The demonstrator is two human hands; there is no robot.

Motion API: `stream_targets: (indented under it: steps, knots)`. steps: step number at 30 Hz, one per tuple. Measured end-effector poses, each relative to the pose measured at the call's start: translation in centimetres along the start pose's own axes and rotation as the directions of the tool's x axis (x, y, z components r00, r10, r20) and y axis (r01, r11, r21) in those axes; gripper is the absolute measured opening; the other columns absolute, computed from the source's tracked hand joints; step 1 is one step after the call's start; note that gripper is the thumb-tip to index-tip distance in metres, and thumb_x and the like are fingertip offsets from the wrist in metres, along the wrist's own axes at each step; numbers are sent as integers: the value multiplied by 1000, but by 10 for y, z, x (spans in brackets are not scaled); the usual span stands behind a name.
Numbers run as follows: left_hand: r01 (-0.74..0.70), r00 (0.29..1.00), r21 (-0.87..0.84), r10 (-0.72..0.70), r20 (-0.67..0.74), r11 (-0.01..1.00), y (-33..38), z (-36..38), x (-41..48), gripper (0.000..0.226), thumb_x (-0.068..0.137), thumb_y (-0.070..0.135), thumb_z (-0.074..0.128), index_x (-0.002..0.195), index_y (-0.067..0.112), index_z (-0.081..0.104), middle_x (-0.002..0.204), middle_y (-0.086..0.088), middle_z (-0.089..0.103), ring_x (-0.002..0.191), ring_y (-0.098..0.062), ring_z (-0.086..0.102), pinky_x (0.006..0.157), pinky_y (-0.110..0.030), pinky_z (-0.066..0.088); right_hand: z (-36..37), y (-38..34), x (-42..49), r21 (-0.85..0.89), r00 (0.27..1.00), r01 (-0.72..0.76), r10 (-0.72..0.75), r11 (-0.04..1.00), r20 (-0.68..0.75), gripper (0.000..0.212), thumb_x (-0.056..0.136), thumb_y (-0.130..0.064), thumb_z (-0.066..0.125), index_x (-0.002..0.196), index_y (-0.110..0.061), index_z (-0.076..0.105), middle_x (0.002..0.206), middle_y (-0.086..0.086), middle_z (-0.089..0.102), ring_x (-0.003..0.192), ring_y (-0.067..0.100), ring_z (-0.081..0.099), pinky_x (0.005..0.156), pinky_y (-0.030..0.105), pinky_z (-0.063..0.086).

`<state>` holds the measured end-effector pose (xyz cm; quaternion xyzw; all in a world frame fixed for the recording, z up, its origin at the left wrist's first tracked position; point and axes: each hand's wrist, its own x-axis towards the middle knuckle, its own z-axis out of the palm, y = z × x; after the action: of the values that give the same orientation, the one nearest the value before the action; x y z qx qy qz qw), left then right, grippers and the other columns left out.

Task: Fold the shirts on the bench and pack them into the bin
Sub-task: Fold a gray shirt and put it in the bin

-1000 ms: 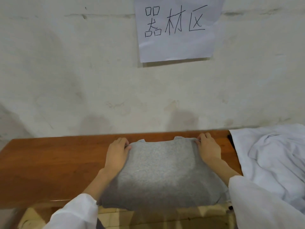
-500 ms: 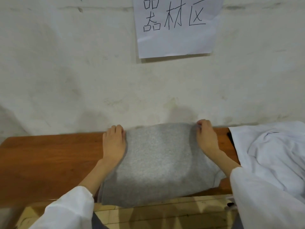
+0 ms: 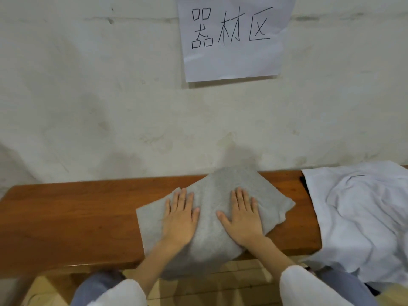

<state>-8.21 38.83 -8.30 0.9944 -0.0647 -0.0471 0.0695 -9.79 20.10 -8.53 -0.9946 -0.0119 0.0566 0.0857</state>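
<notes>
A grey shirt (image 3: 212, 191) lies folded into a rough square on the brown wooden bench (image 3: 72, 215), its near edge hanging slightly over the bench's front. My left hand (image 3: 181, 217) lies flat on its left half, fingers straight and together. My right hand (image 3: 242, 217) presses flat on its right half, fingers straight, thumb spread toward the middle. A crumpled white shirt (image 3: 362, 217) covers the bench's right end, apart from the grey one. No bin is in view.
A pale plaster wall (image 3: 110, 96) rises right behind the bench, with a paper sign (image 3: 234, 36) taped on it. Bare bench top stretches to the left. Tiled floor (image 3: 220, 281) and my knees show below the front edge.
The grey shirt's near part has been folded over toward the wall, making it shorter. Both hands left its far corners and now lie flat on top of it.
</notes>
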Motion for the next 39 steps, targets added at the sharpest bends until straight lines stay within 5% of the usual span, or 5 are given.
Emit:
stream_targets:
  steps: [4, 8, 15, 24, 39]
  knots:
    - [148, 986, 124, -156, 64, 981, 27, -14, -54, 63, 97, 54, 21, 149, 19, 14, 155, -9, 16, 142, -32, 13, 113, -47, 18, -32, 31, 26, -24, 929, 302, -289, 953, 230, 95, 79, -79, 15, 150, -23, -12, 155, -7, -22, 145, 16, -19, 116, 37, -14]
    - [80, 996, 182, -85, 17, 980, 28, -34, -57, 53, 97, 50, 30, 142, 21, 30, 143, -9, 33, 129, -29, 31, 103, -42, 28, -30, 13, 8, 33, 981, 160, -162, 987, 106, 77, 97, -55, 30, 151, -15, -8, 159, 3, -12, 146, 21, -14, 117, 39, -10]
    - [-521, 852, 134, 523, 24, 843, 25, -15, 23, 65, 96, 55, 11, 151, 21, 17, 160, -5, 11, 147, -20, 0, 116, -34, -10, 8, -11, -31, 98, 976, -185, 194, 978, -99, 92, 81, -67, -18, 150, -8, -10, 158, 12, -12, 145, 26, -15, 114, 41, -15]
    - [-155, 987, 24, 156, -37, 988, 32, 13, -29, 68, 94, 61, 13, 152, 26, 5, 160, -3, -2, 147, -23, -5, 116, -37, -8, -1, 23, -14, -18, 956, 290, -290, 957, 38, 99, 71, -75, -21, 150, -15, -10, 153, -2, -20, 144, 14, -19, 114, 33, -19]
    - [-494, 869, 116, 490, 65, 862, -14, 17, -41, 109, 77, 87, 25, 148, 17, -19, 154, -1, -26, 141, -27, -26, 111, -37, -23, -6, 46, -64, -115, 953, 297, -287, 948, 95, 89, 82, -78, 4, 145, -20, -20, 151, -7, -26, 142, 11, -22, 115, 31, -16]
